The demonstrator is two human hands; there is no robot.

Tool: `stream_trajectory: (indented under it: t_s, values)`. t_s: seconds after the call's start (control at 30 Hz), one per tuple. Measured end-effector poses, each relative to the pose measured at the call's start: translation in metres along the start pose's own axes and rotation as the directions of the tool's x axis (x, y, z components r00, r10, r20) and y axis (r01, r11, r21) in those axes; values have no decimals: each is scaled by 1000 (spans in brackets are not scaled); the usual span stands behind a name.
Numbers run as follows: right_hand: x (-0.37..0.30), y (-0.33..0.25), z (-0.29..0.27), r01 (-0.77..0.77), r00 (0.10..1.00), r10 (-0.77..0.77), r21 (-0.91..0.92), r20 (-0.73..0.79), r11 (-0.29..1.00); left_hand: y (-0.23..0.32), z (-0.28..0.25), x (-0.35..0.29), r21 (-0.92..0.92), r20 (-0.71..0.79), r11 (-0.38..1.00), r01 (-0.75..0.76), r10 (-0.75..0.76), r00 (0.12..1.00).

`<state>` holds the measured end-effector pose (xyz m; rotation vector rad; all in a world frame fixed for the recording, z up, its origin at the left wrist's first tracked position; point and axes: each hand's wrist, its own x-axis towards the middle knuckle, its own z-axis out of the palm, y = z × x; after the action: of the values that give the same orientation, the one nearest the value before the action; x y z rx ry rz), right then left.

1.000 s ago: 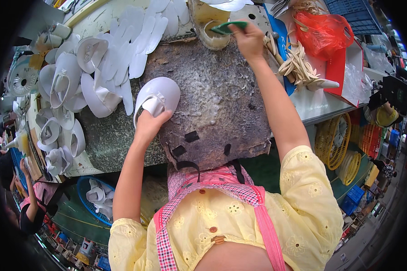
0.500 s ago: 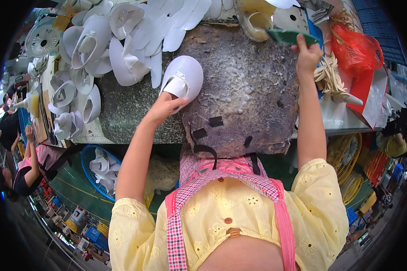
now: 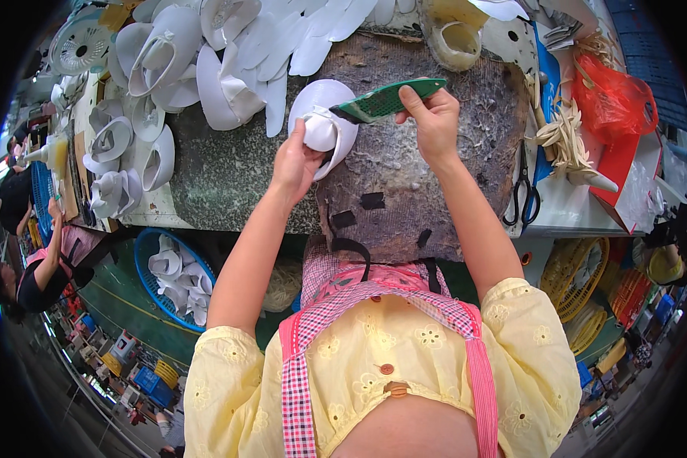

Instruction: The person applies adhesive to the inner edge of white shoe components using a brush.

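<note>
In my left hand [image 3: 296, 162] I grip a white shoe piece [image 3: 346, 141], which has a rounded body and a raised, folded band across it. My thumb presses at the band. My right hand [image 3: 430, 126] is closed around a flat green perforated brush [image 3: 385, 101] with a dark tip. That tip points left and lies over the edge of the shoe piece; whether it touches cannot be made out. Both hands are above a worn, stained mat [image 3: 435, 195] on the bench.
White shoe pieces [image 3: 225, 95] and flat white soles [image 3: 282, 38] pile up at the far left. A yellowed glue container [image 3: 459, 42] stands at the back. Black-handled scissors [image 3: 522, 195], a bundle of pale strips [image 3: 565, 141] and a red plastic bag [image 3: 614, 91] lie at right. A blue basket [image 3: 141, 267] sits below.
My right hand has come left and nearer with the green brush, from the back right to the shoe piece. My left hand has shifted slightly right and turned the shoe piece.
</note>
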<state>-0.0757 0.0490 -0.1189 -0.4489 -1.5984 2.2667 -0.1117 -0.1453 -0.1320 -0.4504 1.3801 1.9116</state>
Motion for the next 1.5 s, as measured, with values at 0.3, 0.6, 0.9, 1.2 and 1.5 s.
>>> stream_trajectory:
  t_s: [0.3,0.6,0.9,1.2,1.5]
  values:
    - [19,26,17,-56,997,68,-229,45,972,12,15,-6,44,200,989,140,-146,969]
    - [23,23,11,13,1000,-9,-255,17,967,15,5,-10,-124,201,983,136,-109,974]
    - [5,18,22,16,980,17,-159,200,987,22,8,-12,-240,220,959,148,-95,971]
    - [26,17,19,236,917,-201,-61,345,970,30,23,-17,-185,232,979,87,-43,972]
    - [22,7,5,247,931,-188,-160,312,956,33,21,-19,-522,270,849,79,77,960]
